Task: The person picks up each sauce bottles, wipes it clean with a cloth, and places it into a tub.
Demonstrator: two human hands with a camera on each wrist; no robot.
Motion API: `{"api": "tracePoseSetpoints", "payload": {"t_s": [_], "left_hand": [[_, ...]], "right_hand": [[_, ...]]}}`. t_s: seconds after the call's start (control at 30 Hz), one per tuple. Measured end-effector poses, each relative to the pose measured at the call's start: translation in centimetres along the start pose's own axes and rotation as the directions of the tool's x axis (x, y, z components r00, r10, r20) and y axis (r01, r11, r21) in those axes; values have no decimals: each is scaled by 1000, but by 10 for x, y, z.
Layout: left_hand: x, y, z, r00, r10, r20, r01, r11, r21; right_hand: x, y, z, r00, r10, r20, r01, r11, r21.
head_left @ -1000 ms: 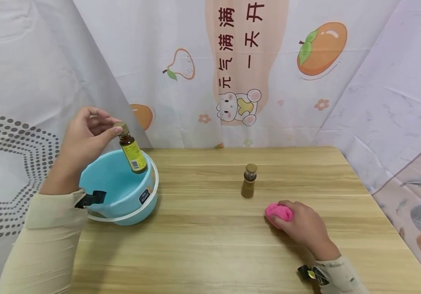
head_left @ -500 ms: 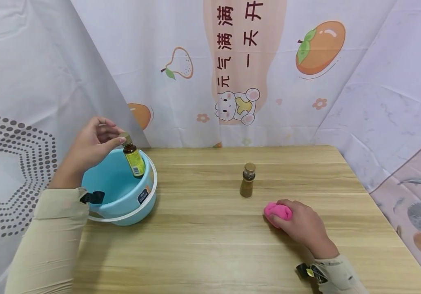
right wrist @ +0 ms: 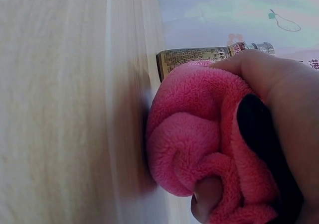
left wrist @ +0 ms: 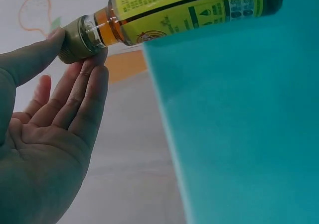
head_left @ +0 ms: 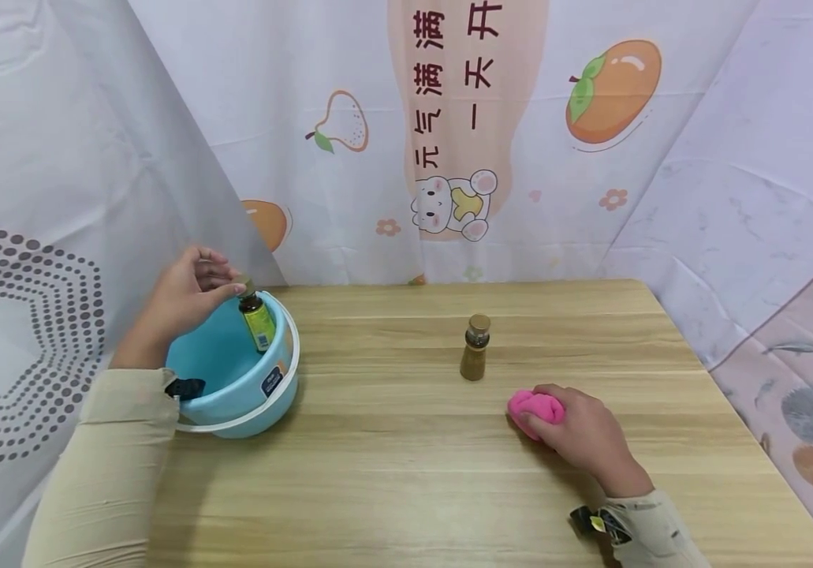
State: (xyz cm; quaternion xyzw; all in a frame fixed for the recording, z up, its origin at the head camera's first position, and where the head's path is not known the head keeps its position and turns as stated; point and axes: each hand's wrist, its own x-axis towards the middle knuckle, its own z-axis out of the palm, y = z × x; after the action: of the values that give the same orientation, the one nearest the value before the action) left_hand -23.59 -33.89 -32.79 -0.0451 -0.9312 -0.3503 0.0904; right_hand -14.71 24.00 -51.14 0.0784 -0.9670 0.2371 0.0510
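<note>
My left hand point(head_left: 189, 296) pinches the gold cap of a small dark glass bottle with a yellow-green label point(head_left: 259, 325). The bottle's lower part is inside the light blue bucket point(head_left: 243, 410), close to the right inner wall, slightly tilted. In the left wrist view thumb and fingertips meet at the cap point(left wrist: 75, 42), and the label faces the camera. On the right, my right hand point(head_left: 583, 434) grips a bunched pink fleecy cloth point(head_left: 534, 412) low over the table. The cloth fills much of the right wrist view, with the thumb pressed into its folds.
A second small brown bottle with a gold cap point(head_left: 475, 347) stands upright on the wooden table point(head_left: 378, 473), behind and left of the cloth. The bucket's white handle point(head_left: 250, 414) hangs down its front. A printed curtain point(head_left: 349, 197) borders the table's back edge.
My left hand has lowered the labelled bottle deeper into the bucket, moving slightly right. My right hand keeps its grip on the cloth in nearly the same place.
</note>
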Motion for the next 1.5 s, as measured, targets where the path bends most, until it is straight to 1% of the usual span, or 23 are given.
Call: {"api": "tracePoseSetpoints", "payload": {"t_s": [0.13,0.33,0.4,0.63,0.8,0.97,1.2,1.43,1.5], "left_hand": [[0,-5,2,999,-36,18,35,998,60],[2,-8,5,995,-76,58,70,993,100],[2,-9,6,994,-91,68,82,989,125],[0,-14,5,991,-123,61,108,972,206],[0,-17,2,981,-167,99,136,956,258],[1,-17,6,972,-191,138,142,942,303],[2,-16,11,970,-197,143,144,937,318],[2,-16,12,970,-214,120,167,934,315],[3,-15,11,971,-210,111,165,932,324]], "right_hand": [[0,-1,0,1000,6,9,-6,1000,7],[0,1,2,1000,11,2,-11,1000,6],[0,1,2,1000,7,1,-7,1000,7],[0,2,4,1000,6,1,-6,1000,9],[1,2,5,1000,13,9,-13,1000,25],[1,1,3,1000,19,22,-20,999,30],[0,3,3,999,28,24,-28,999,24],[0,3,4,1000,21,20,-22,1000,20],[0,3,4,1000,20,21,-20,1000,19]]}}
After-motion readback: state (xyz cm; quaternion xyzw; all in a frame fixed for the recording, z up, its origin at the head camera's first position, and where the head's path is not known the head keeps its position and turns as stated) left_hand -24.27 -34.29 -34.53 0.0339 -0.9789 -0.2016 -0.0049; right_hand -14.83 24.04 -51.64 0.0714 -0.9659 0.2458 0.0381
